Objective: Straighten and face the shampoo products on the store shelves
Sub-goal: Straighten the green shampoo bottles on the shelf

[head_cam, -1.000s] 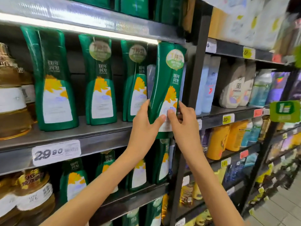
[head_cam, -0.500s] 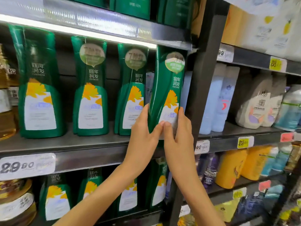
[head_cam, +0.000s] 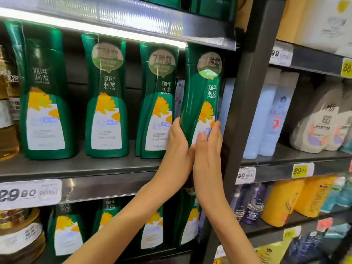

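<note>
A tall green shampoo bottle (head_cam: 202,96) with a yellow flower label stands at the right end of the middle shelf (head_cam: 80,166), leaning a little left at its foot. My left hand (head_cam: 176,147) grips its lower left side. My right hand (head_cam: 207,149) holds its lower right side, thumb across the white label. Three more green bottles of the same kind (head_cam: 106,96) (head_cam: 158,100) (head_cam: 42,92) stand in a row to its left, labels forward. The held bottle's base is hidden behind my hands.
A dark upright post (head_cam: 245,103) stands close on the right of the held bottle. Pale blue bottles (head_cam: 266,115) fill the neighbouring bay. Amber bottles (head_cam: 7,115) stand at far left. More green bottles (head_cam: 64,233) sit on the shelf below, behind price tags (head_cam: 28,193).
The bottle has gone further back and lower onto the shelf, nearer the post. Both hands have slid down to its lower part. The camera has moved closer and leftward.
</note>
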Tool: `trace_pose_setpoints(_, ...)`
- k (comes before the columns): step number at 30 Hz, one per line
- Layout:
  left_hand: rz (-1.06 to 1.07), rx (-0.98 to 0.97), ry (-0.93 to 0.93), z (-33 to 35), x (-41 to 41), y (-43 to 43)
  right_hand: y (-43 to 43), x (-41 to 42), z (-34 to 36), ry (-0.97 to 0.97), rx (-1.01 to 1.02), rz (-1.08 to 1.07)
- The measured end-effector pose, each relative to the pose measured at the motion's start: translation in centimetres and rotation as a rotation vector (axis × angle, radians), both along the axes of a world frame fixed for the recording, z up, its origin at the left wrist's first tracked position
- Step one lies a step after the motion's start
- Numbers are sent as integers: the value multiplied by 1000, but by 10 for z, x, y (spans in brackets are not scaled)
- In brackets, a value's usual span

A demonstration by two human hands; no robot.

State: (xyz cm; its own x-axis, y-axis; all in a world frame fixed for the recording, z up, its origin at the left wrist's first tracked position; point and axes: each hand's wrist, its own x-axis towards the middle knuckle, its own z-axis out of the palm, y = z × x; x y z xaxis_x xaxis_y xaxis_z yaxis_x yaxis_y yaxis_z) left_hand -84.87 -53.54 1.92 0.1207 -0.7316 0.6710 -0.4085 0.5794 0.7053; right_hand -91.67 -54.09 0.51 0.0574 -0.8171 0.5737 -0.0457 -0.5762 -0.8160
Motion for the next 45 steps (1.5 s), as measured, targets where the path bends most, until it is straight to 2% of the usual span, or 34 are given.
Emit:
trace_pose_setpoints(4,20,73,19,7,1,-2,-1,2,-2,32,-35,-34)
trace_pose_setpoints(9,-42,121,182,13,-5,-4,-6,2,1,31,-13,-37)
trace_pose_setpoints(17,-55,164,233,13,-10,-11,-9,0,-1,28,33,2)
trace_pose_setpoints(22,19,130,119,15,-11,-11,-3,-1,-7,4,75,41)
trace_pose_setpoints(27,19,139,173,14,-14,-17,4,0,-11,9,95,57)
trace_pose_setpoints(29,76,130,79,13,-14,-21,5,-1,-14,0,108,59)
trace_pose_setpoints(33,78,155,69,11,-12,-28,8,-5,-16,-1,138,67)
trace_pose_setpoints(37,154,176,-72,12,-7,-38,7,-6,-17,23,120,50)
trace_pose_setpoints(42,134,196,-93,13,-4,-37,3,-5,-16,29,105,22)
trace_pose_setpoints(45,83,198,-31,14,-5,-31,-1,-3,-8,21,61,-9)
